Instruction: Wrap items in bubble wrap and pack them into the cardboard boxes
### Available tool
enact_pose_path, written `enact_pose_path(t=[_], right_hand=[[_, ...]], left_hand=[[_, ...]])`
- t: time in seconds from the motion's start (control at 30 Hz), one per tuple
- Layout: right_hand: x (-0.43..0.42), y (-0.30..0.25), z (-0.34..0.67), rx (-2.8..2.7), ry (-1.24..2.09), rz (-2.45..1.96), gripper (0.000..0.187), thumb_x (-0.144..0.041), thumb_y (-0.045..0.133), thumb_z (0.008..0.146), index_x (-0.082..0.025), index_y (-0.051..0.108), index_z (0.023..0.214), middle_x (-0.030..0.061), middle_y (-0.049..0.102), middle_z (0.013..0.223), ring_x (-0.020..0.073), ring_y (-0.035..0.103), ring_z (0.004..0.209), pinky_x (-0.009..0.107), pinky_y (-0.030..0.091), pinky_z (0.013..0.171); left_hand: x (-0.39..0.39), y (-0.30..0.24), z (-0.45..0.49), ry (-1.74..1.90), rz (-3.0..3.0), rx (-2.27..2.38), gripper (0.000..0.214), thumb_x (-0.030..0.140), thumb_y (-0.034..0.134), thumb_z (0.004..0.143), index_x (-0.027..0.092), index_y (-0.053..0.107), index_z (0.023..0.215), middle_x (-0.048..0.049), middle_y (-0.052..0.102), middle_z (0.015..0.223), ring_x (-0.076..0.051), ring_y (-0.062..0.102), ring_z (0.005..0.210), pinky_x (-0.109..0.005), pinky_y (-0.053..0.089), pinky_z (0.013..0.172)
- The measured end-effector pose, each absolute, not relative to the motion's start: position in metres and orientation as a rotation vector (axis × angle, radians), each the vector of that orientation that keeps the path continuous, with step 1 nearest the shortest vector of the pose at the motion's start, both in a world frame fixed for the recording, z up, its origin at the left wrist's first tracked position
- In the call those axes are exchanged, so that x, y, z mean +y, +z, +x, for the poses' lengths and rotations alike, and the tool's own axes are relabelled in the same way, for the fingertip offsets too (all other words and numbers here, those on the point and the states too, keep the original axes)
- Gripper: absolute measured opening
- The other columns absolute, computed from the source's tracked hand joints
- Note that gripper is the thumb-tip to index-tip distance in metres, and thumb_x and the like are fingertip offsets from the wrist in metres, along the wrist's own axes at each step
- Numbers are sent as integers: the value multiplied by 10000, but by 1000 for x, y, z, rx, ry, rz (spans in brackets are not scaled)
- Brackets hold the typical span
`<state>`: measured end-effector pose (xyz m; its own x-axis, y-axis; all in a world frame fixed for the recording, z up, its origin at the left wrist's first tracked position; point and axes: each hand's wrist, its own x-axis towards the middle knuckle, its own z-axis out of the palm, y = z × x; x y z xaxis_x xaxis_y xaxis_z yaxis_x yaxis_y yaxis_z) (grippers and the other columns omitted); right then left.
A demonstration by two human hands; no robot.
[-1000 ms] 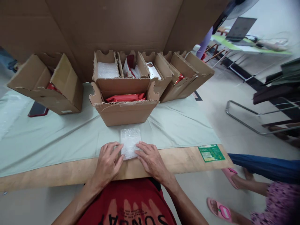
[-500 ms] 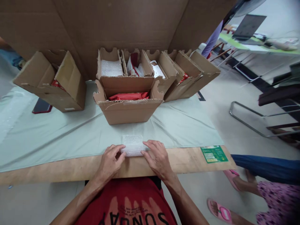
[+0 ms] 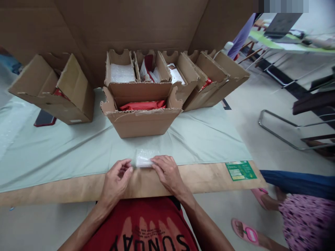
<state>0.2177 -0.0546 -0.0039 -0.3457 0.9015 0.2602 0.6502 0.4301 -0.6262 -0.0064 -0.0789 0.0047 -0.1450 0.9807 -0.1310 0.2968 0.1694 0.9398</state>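
A small folded piece of bubble wrap (image 3: 143, 158) lies where the pale green cloth meets the wooden table edge. My right hand (image 3: 166, 171) has its fingers and thumb on the right side of the wrap, gripping it there. Just left of it, my left hand (image 3: 117, 179) is off the wrap, fingers curled with a gap to the thumb and nothing held. Beyond the wrap stands a cardboard box (image 3: 142, 123) with a red packet (image 3: 143, 105) inside.
Behind are several cardboard bins, one with bubble wrap sheets (image 3: 122, 72). Another box (image 3: 78, 104) and a dark phone (image 3: 45, 118) are at left. A green label (image 3: 240, 170) sits on the right table edge. A person's sandalled foot (image 3: 246, 232) shows at lower right.
My left hand has let go of the bubble wrap and moved left. My right hand has shifted slightly left over it, and the wrap looks more compact.
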Motion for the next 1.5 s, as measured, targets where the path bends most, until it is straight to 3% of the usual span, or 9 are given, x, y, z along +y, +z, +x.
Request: enact_pose_path(t=[0.27, 0.47, 0.7, 0.83, 0.97, 1.1, 1.23, 1.37, 1.5], right_hand=[[-77, 19, 204, -1872, 1045, -1265, 209, -250, 539, 1008, -262, 718, 1114, 33, 781, 1048, 195, 711, 962, 355, 515, 924], [-79, 21, 213, -1783, 863, -1353, 219, -349, 649, 933, -237, 716, 1109, 78, 725, 1077, 207, 683, 899, 372, 539, 880], [-68, 40, 225, -1752, 1323, -1166, 491, -529, 722, 857, -219, 683, 1236, 65, 713, 1058, 213, 666, 949, 354, 545, 883], [-62, 52, 227, -1820, 1426, -1180, 348, -475, 740, 851, -231, 738, 1099, 38, 742, 970, 209, 669, 893, 336, 532, 840], [-57, 59, 225, -2018, 1342, -1188, 407, -383, 809, 803, -264, 722, 1182, 29, 764, 1031, 221, 682, 916, 336, 526, 846], [-46, 68, 225, -2235, 1211, -1239, 178, -218, 671, 893, -249, 734, 1056, 17, 770, 937, 196, 684, 806, 340, 524, 812], [-23, 107, 248, -2251, 1145, -1148, 89, -243, 670, 899, -248, 720, 972, 26, 746, 862, 181, 668, 726, 303, 545, 703], [6, 161, 282, -2034, 894, -1090, 73, -261, 689, 897, -256, 724, 961, 36, 735, 838, 185, 694, 729, 261, 556, 604], [38, 189, 289, -1737, 552, -1119, 151, -254, 743, 881, -297, 740, 1025, 13, 735, 889, 162, 695, 741, 225, 549, 573]], left_hand=[[-91, 12, 15, 956, 760, 1079, 563, 480, 796, 764, 158, 676, 1210, -135, 741, 1204, -288, 685, 1157, -452, 523, 1062], [-95, 6, 9, 929, 926, 1182, 479, 389, 721, 831, 175, 644, 1253, -119, 748, 1188, -272, 693, 1132, -429, 538, 1025], [-97, 24, 14, 696, 1311, 1118, 765, 232, 587, 897, 191, 292, 1602, -108, 727, 1228, -224, 704, 1046, -379, 555, 970], [-93, 24, 15, 589, 1425, 1086, 789, 255, 571, 927, 220, 222, 1633, -107, 725, 1257, -217, 718, 962, -361, 581, 896], [-87, 18, 13, 578, 1521, 1119, 779, 215, 552, 909, 239, 255, 1629, -114, 688, 1356, -258, 699, 1132, -379, 577, 948], [-79, 18, 7, 530, 1716, 1096, 758, 310, 630, 919, 293, 318, 1609, -108, 684, 1373, -280, 702, 1159, -412, 579, 981], [-55, 48, -19, 805, 2041, 1094, 848, 280, 752, 837, 340, 348, 1581, -92, 720, 1284, -277, 714, 1124, -380, 610, 929], [-8, 94, -50, 1296, 2330, 1408, 598, 158, 642, 905, 263, 489, 1474, -126, 646, 1344, -267, 619, 1258, -426, 539, 1053], [39, 115, -57, 1363, 2428, 1579, 459, 177, 661, 890, 190, 585, 1342, -180, 539, 1465, -329, 514, 1372, -541, 456, 1123]])
